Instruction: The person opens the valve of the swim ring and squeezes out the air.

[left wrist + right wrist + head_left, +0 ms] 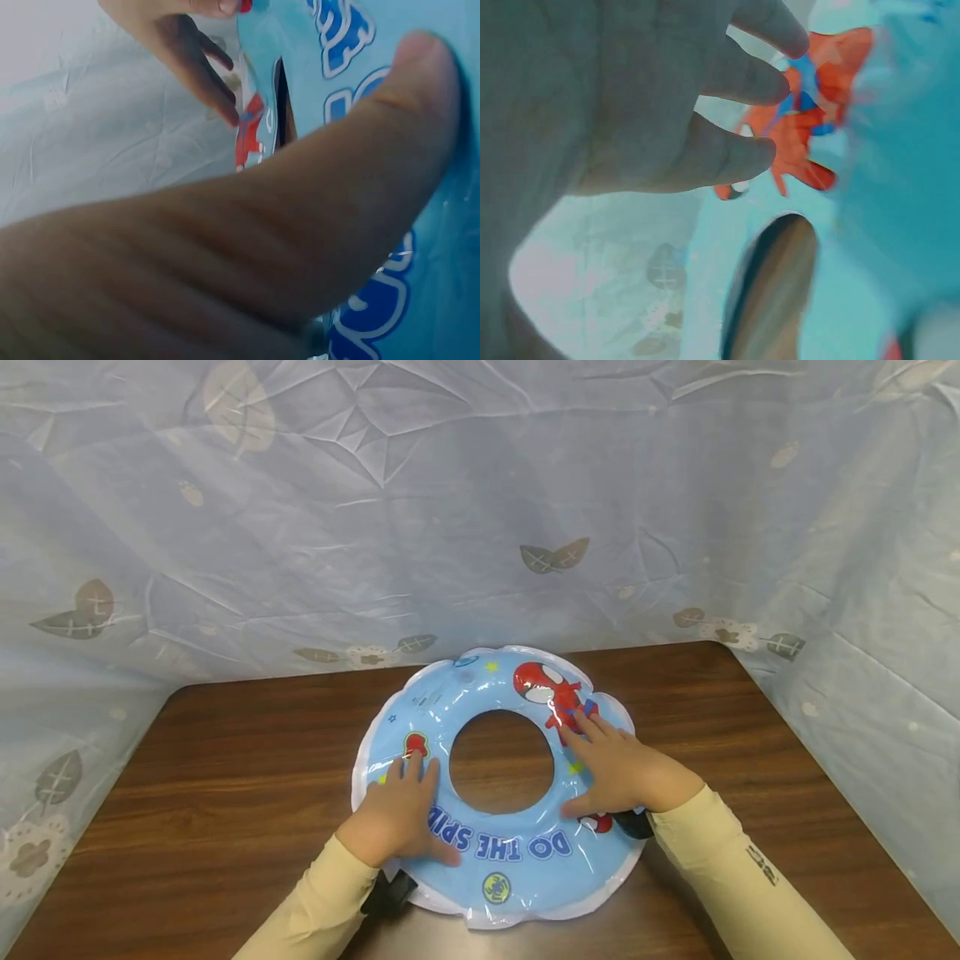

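Observation:
A light blue inflatable swim ring (pixel 517 868) with a white edge lies flat on the brown wooden table (pixel 247 777). Blue lettering and red cartoon figures are printed on it. My left hand (pixel 401 814) rests on the ring's left side, fingers spread. In the left wrist view its thumb lies along the lettering on the swim ring (pixel 442 187). On the opposite side, my right hand (pixel 618 768) lies with spread fingers over a red figure. Its fingertips touch the printed swim ring (pixel 855 225) in the right wrist view. Neither hand curls round the ring.
A pale, leaf-patterned cloth (pixel 450 527) hangs behind the table and along both sides. Through the ring's round hole the wooden tabletop shows. Dark straps are partly visible at both wrists, below light yellow sleeves (pixel 727 860).

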The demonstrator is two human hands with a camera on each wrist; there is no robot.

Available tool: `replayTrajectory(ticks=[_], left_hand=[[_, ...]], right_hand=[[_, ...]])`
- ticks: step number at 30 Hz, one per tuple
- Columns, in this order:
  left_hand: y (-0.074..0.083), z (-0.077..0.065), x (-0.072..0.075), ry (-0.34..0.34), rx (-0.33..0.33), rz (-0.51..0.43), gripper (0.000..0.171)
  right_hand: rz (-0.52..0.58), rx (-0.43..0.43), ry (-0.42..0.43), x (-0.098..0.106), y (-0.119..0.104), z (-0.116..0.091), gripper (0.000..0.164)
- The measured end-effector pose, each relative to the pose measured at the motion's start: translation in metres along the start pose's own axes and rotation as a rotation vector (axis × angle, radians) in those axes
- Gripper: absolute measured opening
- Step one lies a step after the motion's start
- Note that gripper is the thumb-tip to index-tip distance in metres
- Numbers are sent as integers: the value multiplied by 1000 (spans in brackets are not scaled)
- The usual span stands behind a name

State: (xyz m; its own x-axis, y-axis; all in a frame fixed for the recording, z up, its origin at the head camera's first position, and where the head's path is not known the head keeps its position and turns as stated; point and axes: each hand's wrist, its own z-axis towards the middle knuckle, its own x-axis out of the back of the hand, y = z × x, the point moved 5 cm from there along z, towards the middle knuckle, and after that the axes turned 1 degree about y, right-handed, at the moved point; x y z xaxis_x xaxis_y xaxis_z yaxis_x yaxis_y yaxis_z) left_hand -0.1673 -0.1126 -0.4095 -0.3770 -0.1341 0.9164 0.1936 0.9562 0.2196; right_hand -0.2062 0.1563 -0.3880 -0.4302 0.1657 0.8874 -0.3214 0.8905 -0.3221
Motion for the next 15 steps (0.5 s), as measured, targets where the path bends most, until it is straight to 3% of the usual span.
replayTrajectory(ticks=[11,15], left_hand=[[-17,5,4,-54,-146,1,127],[-20,6,5,-81,-168,-2,130]], right_hand=[[-21,49,6,1,2,-2,126],[-4,37,-29,-4,4,2,127]])
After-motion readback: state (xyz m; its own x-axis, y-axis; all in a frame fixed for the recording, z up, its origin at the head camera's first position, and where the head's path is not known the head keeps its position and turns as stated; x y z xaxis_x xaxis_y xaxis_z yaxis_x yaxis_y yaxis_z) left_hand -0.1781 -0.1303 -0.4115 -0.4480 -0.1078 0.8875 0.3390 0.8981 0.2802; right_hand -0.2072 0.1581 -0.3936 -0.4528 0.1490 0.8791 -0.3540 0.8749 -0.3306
